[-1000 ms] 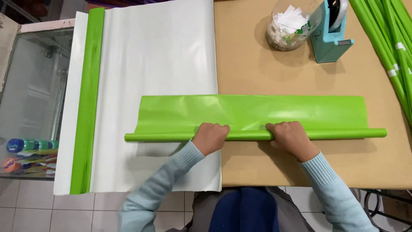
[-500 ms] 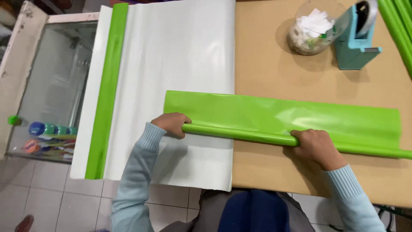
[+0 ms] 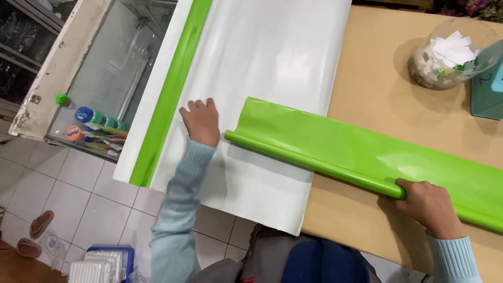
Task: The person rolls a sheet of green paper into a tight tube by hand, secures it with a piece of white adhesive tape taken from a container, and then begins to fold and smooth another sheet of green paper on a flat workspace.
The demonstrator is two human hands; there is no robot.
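Nearest: right hand (image 3: 428, 205), fingers curled shut over the rolled edge of the green paper roll (image 3: 367, 157), thumb side tucked under, on the brown tabletop (image 3: 367, 78). Roll lies diagonally, partly unrolled, its left end over the white sheet (image 3: 262, 63). Left hand (image 3: 201, 121) just left of roll's end, not touching it, flat on white sheet, fingers straight & slightly spread, holding nothing. Sheet's green strip (image 3: 170, 94) further left of roll. Far right, beyond roll: clear bag of paper scraps (image 3: 445, 57).
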